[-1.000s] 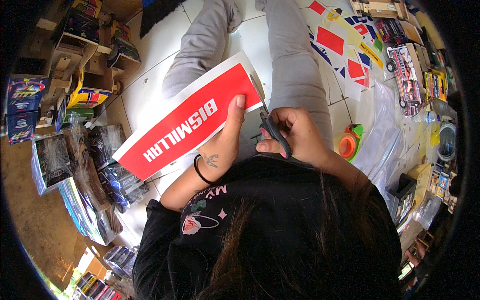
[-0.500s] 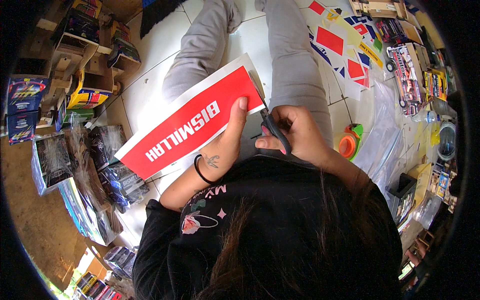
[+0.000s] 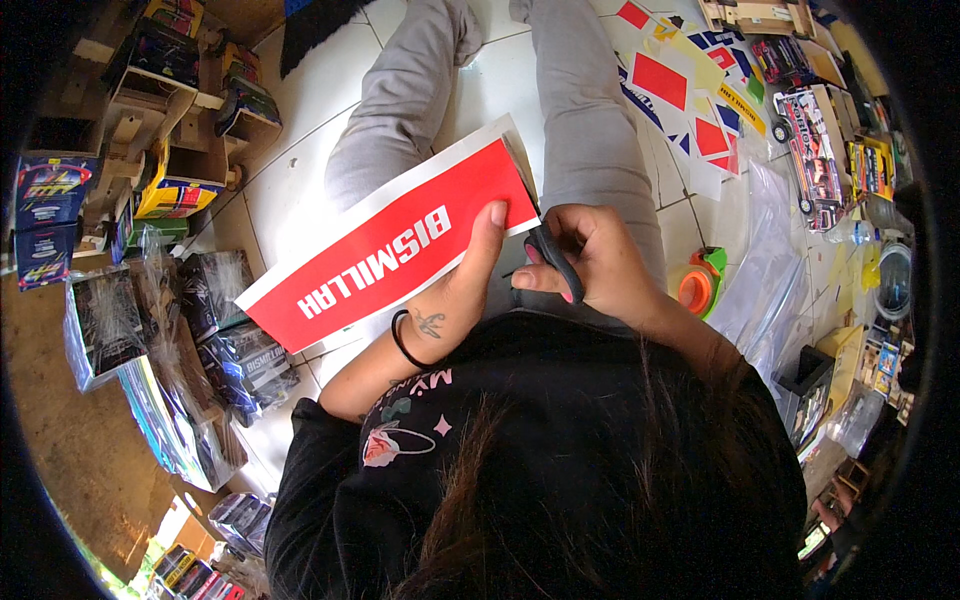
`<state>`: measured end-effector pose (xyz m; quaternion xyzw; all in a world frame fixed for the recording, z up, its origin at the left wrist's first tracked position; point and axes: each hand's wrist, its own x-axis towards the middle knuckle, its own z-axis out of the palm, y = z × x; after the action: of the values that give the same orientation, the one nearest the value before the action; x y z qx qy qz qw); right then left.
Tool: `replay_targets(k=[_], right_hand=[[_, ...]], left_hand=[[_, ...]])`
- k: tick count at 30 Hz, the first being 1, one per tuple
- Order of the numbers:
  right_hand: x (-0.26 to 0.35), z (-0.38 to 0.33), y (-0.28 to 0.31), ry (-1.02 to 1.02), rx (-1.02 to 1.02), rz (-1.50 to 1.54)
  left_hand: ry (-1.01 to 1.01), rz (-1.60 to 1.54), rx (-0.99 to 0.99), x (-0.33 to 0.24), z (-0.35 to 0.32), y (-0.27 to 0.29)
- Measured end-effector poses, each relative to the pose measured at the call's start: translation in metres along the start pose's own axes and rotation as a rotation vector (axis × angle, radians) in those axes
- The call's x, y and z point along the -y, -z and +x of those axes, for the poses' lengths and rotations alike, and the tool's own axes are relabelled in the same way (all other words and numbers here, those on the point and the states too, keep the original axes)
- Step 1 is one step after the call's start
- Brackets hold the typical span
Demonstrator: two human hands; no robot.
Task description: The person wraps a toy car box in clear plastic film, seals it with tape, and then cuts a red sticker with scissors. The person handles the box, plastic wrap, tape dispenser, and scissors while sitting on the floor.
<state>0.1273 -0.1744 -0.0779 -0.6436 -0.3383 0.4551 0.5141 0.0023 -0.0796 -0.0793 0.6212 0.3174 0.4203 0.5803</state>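
A long red sticker sheet (image 3: 375, 265) with white lettering and a white border lies tilted across my lap. My left hand (image 3: 468, 270) grips its lower edge, with the thumb on top near the right end. In my right hand (image 3: 603, 258) is a pair of scissors with dark grey and pink handles (image 3: 553, 262), fingers through the loops. The blades run along the sheet's right end, and are partly hidden by it.
Plastic-wrapped dark boxes (image 3: 250, 365) stand at the left, below several wooden toy truck bodies (image 3: 185, 175). Cut red, blue and yellow sticker pieces (image 3: 658, 82) lie far right. An orange tape roll (image 3: 695, 290), clear plastic sheets (image 3: 765, 250) and a toy truck (image 3: 808, 160) are at right.
The sheet has shifted slightly right and down with my left hand. The scissors' blades have moved in at its right end, where less of them shows.
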Motion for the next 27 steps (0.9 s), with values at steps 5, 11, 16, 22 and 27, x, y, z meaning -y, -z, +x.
replay_targets(k=[5,11,16,22,27], right_hand=[[-0.002,0.002,0.001,0.058,-0.001,0.031],[-0.007,0.002,-0.001,0.051,-0.019,0.042],[-0.010,0.000,-0.001,0.044,-0.034,0.029],[-0.014,0.002,-0.001,0.131,-0.046,-0.018],[-0.017,0.003,-0.002,0.083,-0.050,0.021]], left_hand=[[0.059,-0.024,0.065,-0.001,-0.002,0.000],[-0.001,-0.123,0.102,0.001,-0.006,-0.002],[-0.014,-0.130,0.091,0.002,-0.007,-0.002],[-0.001,-0.117,0.131,0.002,-0.009,0.000],[-0.008,-0.104,0.121,0.002,-0.010,0.000]])
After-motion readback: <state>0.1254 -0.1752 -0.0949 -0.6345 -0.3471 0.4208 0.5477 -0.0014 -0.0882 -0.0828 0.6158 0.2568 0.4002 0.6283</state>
